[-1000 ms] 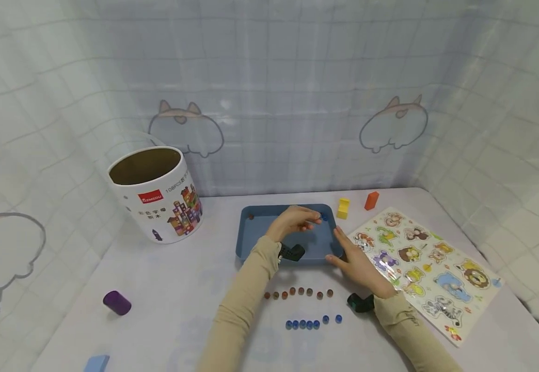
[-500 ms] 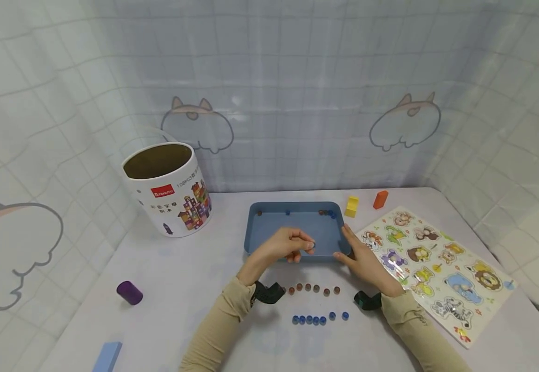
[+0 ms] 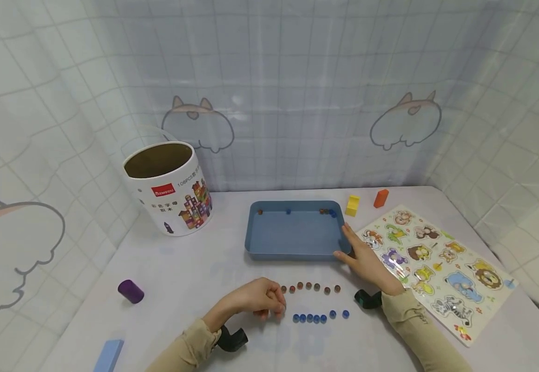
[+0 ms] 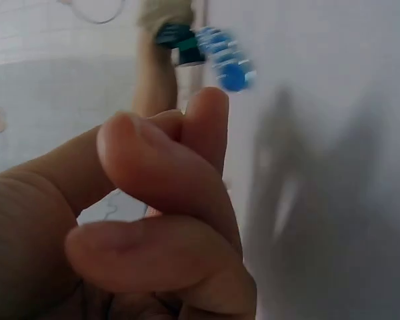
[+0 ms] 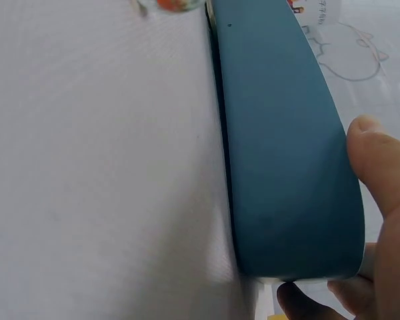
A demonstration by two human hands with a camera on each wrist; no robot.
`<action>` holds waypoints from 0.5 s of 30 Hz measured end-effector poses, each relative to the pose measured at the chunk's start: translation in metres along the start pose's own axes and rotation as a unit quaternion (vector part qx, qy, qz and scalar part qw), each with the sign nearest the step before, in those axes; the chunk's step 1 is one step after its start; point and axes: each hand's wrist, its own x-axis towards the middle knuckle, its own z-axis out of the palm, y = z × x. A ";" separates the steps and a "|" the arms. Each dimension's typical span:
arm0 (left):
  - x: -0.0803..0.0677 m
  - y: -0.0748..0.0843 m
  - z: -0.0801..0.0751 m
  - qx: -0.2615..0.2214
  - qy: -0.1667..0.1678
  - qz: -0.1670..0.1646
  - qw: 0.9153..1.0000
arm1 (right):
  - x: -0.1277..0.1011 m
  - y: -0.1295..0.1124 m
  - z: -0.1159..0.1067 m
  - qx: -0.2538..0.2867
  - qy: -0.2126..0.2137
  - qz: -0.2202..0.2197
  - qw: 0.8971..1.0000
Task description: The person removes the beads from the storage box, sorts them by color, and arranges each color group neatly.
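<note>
A shallow blue tray (image 3: 292,237) was set flat at mid-table, a few beads along its far wall. A row of small blue beads (image 3: 318,317) was laid in front of it.

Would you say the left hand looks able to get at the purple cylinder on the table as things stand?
Probably yes. The left hand rests by the blue beads, and only bare table lies between it and the purple cylinder further left.
</note>
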 end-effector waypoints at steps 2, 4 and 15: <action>-0.002 -0.004 0.004 0.002 -0.003 -0.007 1.000 | 0.000 0.000 0.000 0.000 0.000 0.000 1.000; -0.003 -0.005 0.008 0.002 -0.001 -0.006 1.000 | 0.000 0.000 0.000 0.000 0.001 0.000 1.000; -0.003 -0.002 0.017 0.035 0.015 -0.011 0.999 | -0.001 -0.003 -0.001 0.001 -0.001 0.001 1.000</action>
